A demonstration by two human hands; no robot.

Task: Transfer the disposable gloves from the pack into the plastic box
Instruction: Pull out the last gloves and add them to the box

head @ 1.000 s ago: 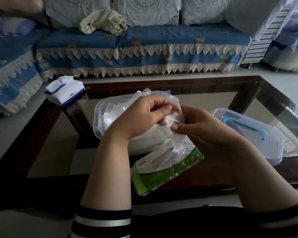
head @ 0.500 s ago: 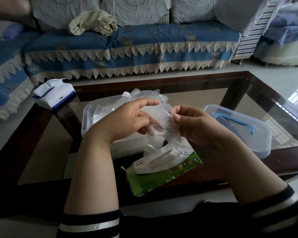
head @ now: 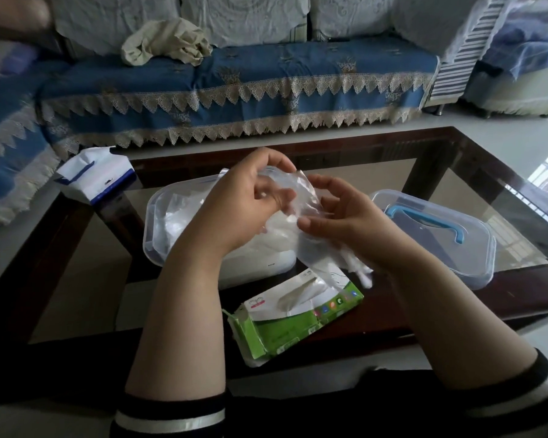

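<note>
Hands, left (head: 234, 210) and right (head: 342, 226), I see both pinching thin clear plastic glove (head: 301, 197) above open translucent plastic box (head: 154, 216); green-white cardboard pack (head: 285, 324) nearer me.

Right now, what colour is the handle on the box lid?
Blue, on the clear lid; handle shows best in the head view.

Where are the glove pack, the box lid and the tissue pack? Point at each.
Glove pack (head: 285, 330): head view, on its green front.
Box lid (head: 440, 245): head view, on its clear top.
Tissue pack (head: 95, 178): head view, on its white top.

clear glove (head: 299, 197) now pulled free of green pack (head: 298, 314), hands (head: 244, 200) raised over box (head: 158, 216)
</note>
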